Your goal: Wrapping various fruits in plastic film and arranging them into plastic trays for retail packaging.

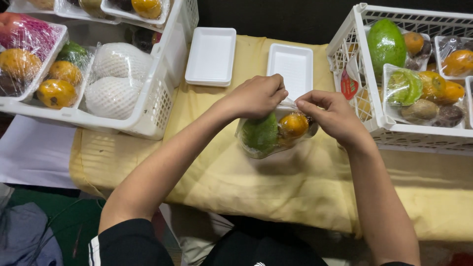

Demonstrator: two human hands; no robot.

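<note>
Both hands meet over a pack (276, 134) of fruit that sits near the middle of the tabletop (276, 187), which is covered with a yellow cloth. The left hand (258, 96) is curled shut, fingers pinching the clear film at the top of the pack. The right hand (332, 116) is closed too, thumb and fingers nipping the same film just beside the left hand, so the two nearly touch. Inside the film lie a green fruit (261, 134) on the left and an orange fruit (294, 124) on the right, pressed against each other; something dark shows at the pack's right end, too hidden to tell.

Toward the far edge of the tabletop lie two empty white trays: one (212, 55) nearer the far left, the other (291, 66) just behind the hands, its near end covered by them.

At the far right corner stands a white crate (379, 116) holding wrapped packs of green, orange and brown fruit, with a large green fruit (387, 44) at its left end. Off the far left corner is another white crate (148, 116) with two white netted fruits (118, 79) and more packs of orange fruit.

The person wears black sleeves.
</note>
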